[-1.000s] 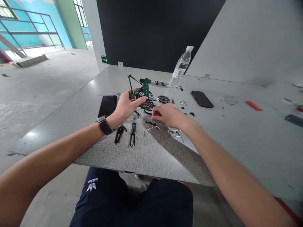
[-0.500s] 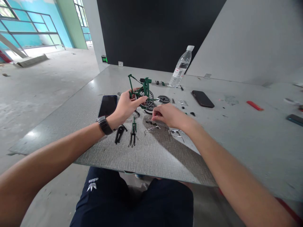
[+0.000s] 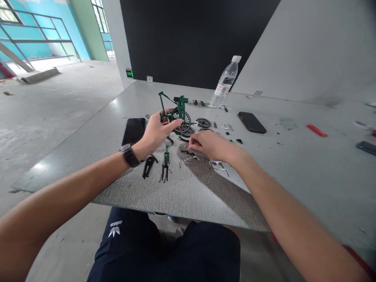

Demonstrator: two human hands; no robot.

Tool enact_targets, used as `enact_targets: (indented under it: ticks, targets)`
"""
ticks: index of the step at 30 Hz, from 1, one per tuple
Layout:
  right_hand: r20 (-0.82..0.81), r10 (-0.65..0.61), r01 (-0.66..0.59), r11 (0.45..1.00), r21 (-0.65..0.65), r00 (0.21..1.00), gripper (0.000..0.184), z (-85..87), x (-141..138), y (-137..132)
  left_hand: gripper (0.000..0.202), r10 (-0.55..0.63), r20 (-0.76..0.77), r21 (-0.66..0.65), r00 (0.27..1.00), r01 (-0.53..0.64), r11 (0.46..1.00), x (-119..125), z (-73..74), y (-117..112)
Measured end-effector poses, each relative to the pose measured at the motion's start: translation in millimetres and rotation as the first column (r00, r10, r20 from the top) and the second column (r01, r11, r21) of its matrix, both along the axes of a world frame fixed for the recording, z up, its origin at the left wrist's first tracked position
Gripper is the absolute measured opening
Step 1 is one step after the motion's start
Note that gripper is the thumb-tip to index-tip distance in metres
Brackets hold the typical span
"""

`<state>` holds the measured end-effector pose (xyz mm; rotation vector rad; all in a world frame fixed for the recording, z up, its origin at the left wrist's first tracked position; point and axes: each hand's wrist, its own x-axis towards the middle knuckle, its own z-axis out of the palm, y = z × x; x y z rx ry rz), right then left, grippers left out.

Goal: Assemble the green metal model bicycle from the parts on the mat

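Observation:
My left hand (image 3: 160, 127), with a black watch on its wrist, is closed around a green model bicycle frame (image 3: 181, 105) with a spoked wheel fitted to it, held above the table. My right hand (image 3: 205, 143) is low over the tabletop with its thumb and fingertips pinched together; anything between them is too small to make out. Under its fingers lie small black and silver parts (image 3: 189, 158). A green and black model fork (image 3: 166, 166) and a black part with a crank shape (image 3: 149, 166) lie nearer me. Behind the right hand rests a loose spoked wheel (image 3: 203, 123).
A dark phone (image 3: 134, 131) lies left of my left hand, and another phone (image 3: 252, 122) lies to the right. A water bottle (image 3: 225, 84) stands at the back. Silver hex keys (image 3: 220, 166) are by my right forearm. A red object (image 3: 316, 130) lies far right.
Both hands stay almost where they were, the left still holding the bicycle frame. My right forearm has shifted very slightly; the fingers remain pinched.

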<state>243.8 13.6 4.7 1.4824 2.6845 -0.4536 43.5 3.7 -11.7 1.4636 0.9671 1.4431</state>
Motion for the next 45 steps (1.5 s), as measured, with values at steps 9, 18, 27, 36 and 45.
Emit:
enact_targets:
  ticks: [9, 18, 27, 36, 45]
  targets:
    - [-0.001, -0.016, 0.016, 0.999, 0.045, 1.0, 0.027, -0.9, 2.8, -0.6, 0.019, -0.001, -0.018, 0.01, 1.0, 0.001, 1.0, -0.4, 1.1, -1.1]
    - [-0.002, 0.011, -0.011, 0.998, 0.055, 1.0, 0.022, 2.1, 0.1, -5.9, 0.02, -0.006, -0.035, 0.048, 0.999, 0.007, 0.999, -1.5, -2.6, 1.9]
    - [-0.021, 0.051, -0.05, 0.996, 0.072, 0.998, 0.025, -7.3, 0.9, -0.9, 0.019, 0.011, -0.033, 0.015, 0.999, -0.011, 1.0, 0.7, 2.3, -1.8]
    - [-0.031, 0.024, -0.021, 0.997, 0.076, 0.999, 0.021, -8.7, 0.9, 2.2, 0.023, 0.008, -0.05, 0.011, 0.999, -0.007, 1.0, -0.9, 2.3, -1.9]
    - [-0.07, 0.028, -0.019, 0.991, 0.132, 0.997, 0.02, 1.1, 11.5, -3.5, 0.024, -0.001, -0.013, 0.015, 1.0, 0.001, 1.0, -1.0, 0.1, 0.7]
